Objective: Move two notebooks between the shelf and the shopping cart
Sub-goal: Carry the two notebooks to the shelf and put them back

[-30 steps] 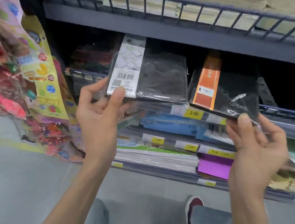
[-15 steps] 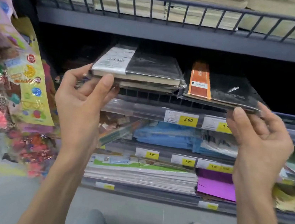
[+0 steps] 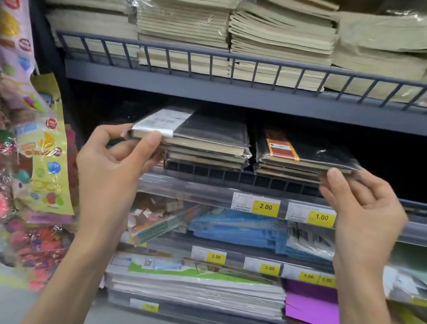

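Note:
A black notebook with a white label band [image 3: 205, 134] lies flat on top of a small stack on the middle shelf [image 3: 232, 176]. My left hand [image 3: 115, 166] pinches its near left corner, thumb on the edge. To its right a black notebook with an orange band [image 3: 305, 153] rests on another short stack. My right hand [image 3: 360, 204] holds its near right corner, thumb up against the edge. Both notebooks are wrapped in clear plastic. No shopping cart is in view.
Tall piles of beige exercise books [image 3: 276, 32] fill the railed shelf above. Below are price tags [image 3: 266, 206], blue packs [image 3: 239, 231], white paper stacks [image 3: 191, 285] and purple sheets [image 3: 313, 306]. Hanging toy and sticker packets [image 3: 32, 161] crowd the left side.
Both hands have raised the two notebooks, tipped them from upright to flat and pushed them forward onto the stacks on the middle shelf.

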The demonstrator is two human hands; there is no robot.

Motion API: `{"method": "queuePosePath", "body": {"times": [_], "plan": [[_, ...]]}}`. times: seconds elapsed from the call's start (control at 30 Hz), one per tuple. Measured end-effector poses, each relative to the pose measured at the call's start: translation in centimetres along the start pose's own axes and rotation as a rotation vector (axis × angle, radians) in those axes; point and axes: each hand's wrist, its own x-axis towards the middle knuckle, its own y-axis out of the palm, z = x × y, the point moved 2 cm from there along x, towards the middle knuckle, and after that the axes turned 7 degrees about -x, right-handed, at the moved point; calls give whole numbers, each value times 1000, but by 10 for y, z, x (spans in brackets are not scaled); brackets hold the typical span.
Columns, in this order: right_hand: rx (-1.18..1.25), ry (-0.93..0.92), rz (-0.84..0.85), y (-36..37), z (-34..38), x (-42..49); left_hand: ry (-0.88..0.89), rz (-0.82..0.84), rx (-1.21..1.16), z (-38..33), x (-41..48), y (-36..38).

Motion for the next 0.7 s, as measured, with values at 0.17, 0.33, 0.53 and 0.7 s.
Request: {"method": "queuePosePath", "body": {"times": [0.17, 0.33, 0.53, 0.7], "plan": [[-28, -8, -5, -1, -4, 11, 45, -39, 13, 10, 8, 6], [-18, 3, -20, 0, -10, 23, 77, -103, 61, 28, 16, 14], [-118, -33, -49, 2, -19, 37, 104, -133, 114, 38, 26, 18], [-185, -40, -68, -2, -26, 48, 127, -122, 155, 42, 31, 20]]}}
